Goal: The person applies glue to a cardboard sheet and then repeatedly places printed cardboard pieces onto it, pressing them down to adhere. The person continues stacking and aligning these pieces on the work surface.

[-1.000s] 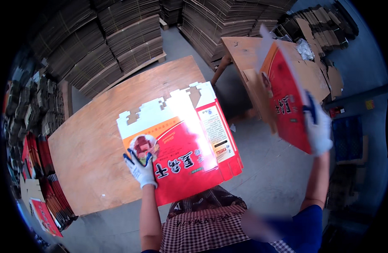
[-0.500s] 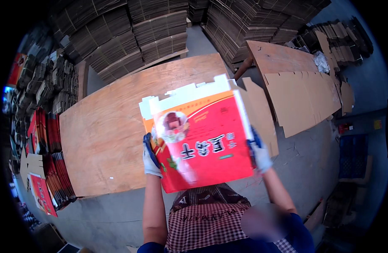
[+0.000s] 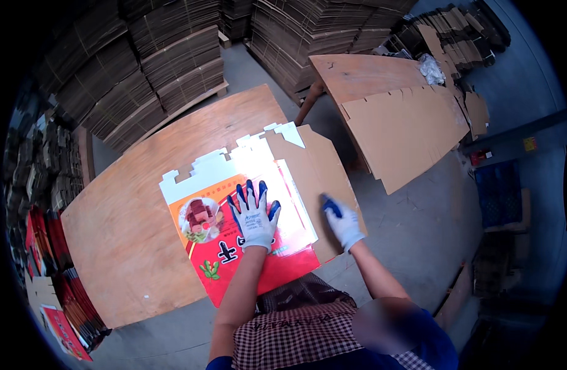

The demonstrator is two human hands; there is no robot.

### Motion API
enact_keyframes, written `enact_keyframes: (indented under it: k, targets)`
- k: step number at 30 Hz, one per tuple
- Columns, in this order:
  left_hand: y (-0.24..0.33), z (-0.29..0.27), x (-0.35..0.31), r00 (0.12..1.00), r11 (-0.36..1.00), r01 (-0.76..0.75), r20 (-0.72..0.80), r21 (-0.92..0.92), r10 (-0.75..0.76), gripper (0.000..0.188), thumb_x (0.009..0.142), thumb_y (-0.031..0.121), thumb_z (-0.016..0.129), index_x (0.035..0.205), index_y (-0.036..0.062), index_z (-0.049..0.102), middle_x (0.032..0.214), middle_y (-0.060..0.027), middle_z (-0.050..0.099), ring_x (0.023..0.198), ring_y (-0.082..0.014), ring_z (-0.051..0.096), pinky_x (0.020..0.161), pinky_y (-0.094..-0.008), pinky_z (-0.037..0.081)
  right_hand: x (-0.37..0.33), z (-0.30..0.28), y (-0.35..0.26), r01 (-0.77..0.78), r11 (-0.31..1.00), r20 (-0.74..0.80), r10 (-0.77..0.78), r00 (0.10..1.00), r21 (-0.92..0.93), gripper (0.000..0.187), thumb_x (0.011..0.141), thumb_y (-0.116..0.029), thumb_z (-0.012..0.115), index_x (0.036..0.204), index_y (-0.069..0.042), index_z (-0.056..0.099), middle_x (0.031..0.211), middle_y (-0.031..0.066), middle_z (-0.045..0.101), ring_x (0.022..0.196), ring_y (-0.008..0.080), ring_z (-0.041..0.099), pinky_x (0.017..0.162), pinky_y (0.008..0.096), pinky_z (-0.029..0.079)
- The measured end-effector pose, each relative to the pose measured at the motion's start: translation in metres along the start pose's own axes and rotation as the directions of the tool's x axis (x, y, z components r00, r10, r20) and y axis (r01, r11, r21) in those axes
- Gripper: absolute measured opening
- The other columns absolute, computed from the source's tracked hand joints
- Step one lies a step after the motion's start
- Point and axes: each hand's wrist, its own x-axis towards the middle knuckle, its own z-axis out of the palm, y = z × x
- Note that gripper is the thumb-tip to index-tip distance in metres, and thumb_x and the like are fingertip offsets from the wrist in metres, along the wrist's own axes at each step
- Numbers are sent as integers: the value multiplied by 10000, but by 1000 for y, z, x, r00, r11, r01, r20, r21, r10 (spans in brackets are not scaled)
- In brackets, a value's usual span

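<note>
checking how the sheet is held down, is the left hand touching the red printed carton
Touching: the head view shows the left hand, gloved, spread flat on top of the red printed carton.

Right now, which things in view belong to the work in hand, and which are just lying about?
In use, it seems:
left hand, flat on the red printed cardboard
right hand, at the brown cardboard
wooden table beneath

Probably lying about:
cardboard stacks behind
crumpled wrapping
blue crate

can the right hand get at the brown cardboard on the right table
Probably yes: mostly floor lies between the right hand and the brown cardboard, with nothing visible standing in the way, though leaning may be needed.
</note>
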Motion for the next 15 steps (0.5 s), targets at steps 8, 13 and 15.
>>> enact_keyframes:
  k: [8,13,15]
  targets:
    - [3,6,2,1000,998,17,7,56,-17,732,924,542,568,1554,223,379,1675,-109,149,1543,-373,72,1223,-602,2,72,-56,60,-145,973,-86,162,983,180,377,996,-262,596,1283,-24,650,1149,130,726,970,226,708,874,344,555]
    - [3,6,2,997,998,40,62,51,-43,731,918,543,572,1548,219,392,1674,-112,150,1542,-381,76,1219,-613,-2,67,-70,-28,-206,839,254,84,963,503,359,923,-83,691,1274,-17,657,1067,56,722,929,153,689,857,267,547]
    - [3,6,3,997,998,44,69,40,-47,715,914,543,579,1530,216,423,1672,-115,157,1540,-386,82,1217,-619,-3,76,-47,-70,99,895,138,-174,975,434,369,899,-92,720,1257,-22,663,1189,82,677,1036,176,666,921,278,524]
